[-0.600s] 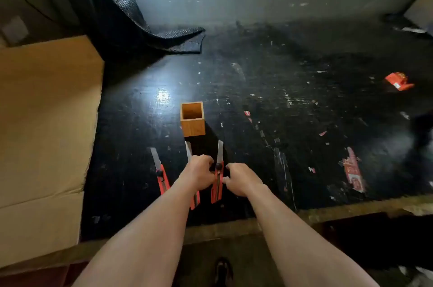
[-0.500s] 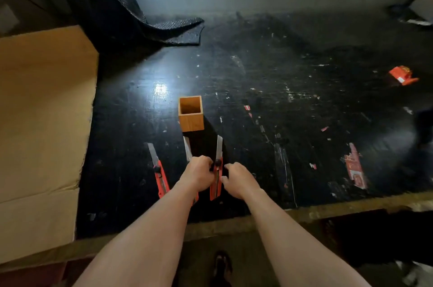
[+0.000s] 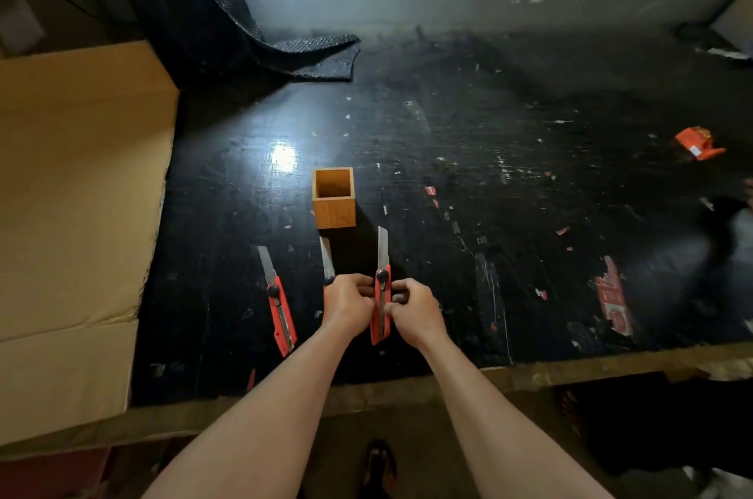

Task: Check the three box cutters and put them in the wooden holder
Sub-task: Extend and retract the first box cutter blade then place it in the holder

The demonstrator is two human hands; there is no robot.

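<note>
Three red box cutters with blades extended are near the front of a black worktable. The right cutter (image 3: 381, 297) is gripped between my left hand (image 3: 349, 302) and my right hand (image 3: 413, 311), blade pointing away from me. The middle cutter (image 3: 326, 262) lies mostly hidden under my left hand; only its blade and knob show. The left cutter (image 3: 277, 303) lies free on the table. The wooden holder (image 3: 333, 198), a small square open-topped box, stands upright and empty just beyond the blades.
A large cardboard sheet (image 3: 77, 189) covers the left side. A black textured mat (image 3: 252, 26) droops at the back left. An orange object (image 3: 699, 143) lies far right, with torn red labels (image 3: 613, 301) on the table. The table's front edge (image 3: 570, 370) runs below my hands.
The view has shifted slightly. My hands stay on the right cutter, and the fingers have adjusted a little around its handle. The other two cutters have not moved.
</note>
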